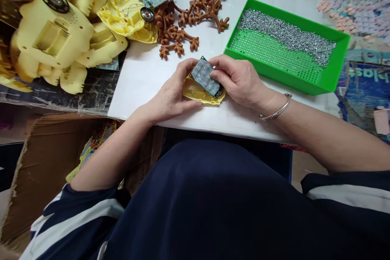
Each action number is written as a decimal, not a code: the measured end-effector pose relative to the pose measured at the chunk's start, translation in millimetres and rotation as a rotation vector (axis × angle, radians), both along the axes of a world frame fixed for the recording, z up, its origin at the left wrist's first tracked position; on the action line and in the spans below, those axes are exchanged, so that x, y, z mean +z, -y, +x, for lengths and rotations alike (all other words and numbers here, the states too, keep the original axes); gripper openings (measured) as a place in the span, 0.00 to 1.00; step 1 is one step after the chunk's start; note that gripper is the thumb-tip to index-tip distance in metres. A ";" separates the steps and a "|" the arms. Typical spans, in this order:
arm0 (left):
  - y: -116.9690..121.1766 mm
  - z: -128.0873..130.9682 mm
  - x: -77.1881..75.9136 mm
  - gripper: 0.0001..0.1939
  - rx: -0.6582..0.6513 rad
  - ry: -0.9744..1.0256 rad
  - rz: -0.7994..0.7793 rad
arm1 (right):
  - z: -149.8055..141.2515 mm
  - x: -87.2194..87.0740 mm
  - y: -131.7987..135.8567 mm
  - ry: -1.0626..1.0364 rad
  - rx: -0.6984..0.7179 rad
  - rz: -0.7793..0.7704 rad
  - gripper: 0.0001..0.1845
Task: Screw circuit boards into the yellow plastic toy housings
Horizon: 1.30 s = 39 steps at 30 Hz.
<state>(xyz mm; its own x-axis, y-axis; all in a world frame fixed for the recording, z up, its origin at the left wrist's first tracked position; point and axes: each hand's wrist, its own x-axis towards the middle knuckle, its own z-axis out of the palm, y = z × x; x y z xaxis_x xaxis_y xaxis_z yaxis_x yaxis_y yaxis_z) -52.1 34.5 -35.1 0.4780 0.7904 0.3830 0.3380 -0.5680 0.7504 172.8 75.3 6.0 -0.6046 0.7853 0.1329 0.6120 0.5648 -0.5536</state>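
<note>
Head view: both hands are at work above the near part of the white desk [143,83]. The left hand [172,95] is curled around the left side of a yellow shell [195,93], which sits close to the desk's front edge with a narrow bare strip before it. The right hand [242,79] pinches a circuit board [206,76] between thumb and forefinger; the board is tilted over the shell, covering part of its hollow (what lies beneath is hidden).

Clearance to the right is limited: a green tray [274,79] stands just beyond the right hand, its near corner pointing at the knuckles. Silvery screws [283,34] are heaped along the tray's far side, leaving its perforated floor exposed on the near side. Behind the left hand, brown antler-like parts [175,34] lie scattered, with a bare channel between them and the tray.

Open room is greater at left, where white surface runs from the left wrist to a pile of yellow bodies [55,44] on a dark surface. A speaker [55,0] rests atop that pile. Below the desk's left front edge, an open cardboard box [45,162] stands beside the left forearm
</note>
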 end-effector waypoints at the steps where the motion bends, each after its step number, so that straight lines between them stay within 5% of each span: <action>1: -0.3 -0.4 0.2 0.45 -0.009 -0.007 0.002 | -0.1 -0.1 0.0 0.000 -0.007 -0.002 0.14; 12: -1.6 -1.9 -4.7 0.54 -0.015 -0.010 -0.012 | -0.8 3.6 1.2 0.034 -0.015 0.013 0.14; 24: 2.3 3.3 2.2 0.50 -0.010 0.008 -0.016 | -1.0 1.9 1.2 0.021 -0.040 0.076 0.13; 32: 2.4 4.8 8.8 0.51 -0.007 -0.077 0.003 | 1.8 -2.6 -8.3 0.027 0.113 0.282 0.14; 39: 12.0 10.5 0.3 0.54 0.088 -0.017 -0.044 | -3.3 6.6 -16.8 0.146 0.234 0.175 0.13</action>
<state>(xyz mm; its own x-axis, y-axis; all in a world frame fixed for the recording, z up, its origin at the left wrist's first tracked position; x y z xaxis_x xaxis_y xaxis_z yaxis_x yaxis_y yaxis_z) -41.6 22.4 -34.8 0.4119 0.8454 0.3400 0.3977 -0.5025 0.7677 169.5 92.1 12.6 -0.7888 0.5955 0.1524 0.5200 0.7786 -0.3513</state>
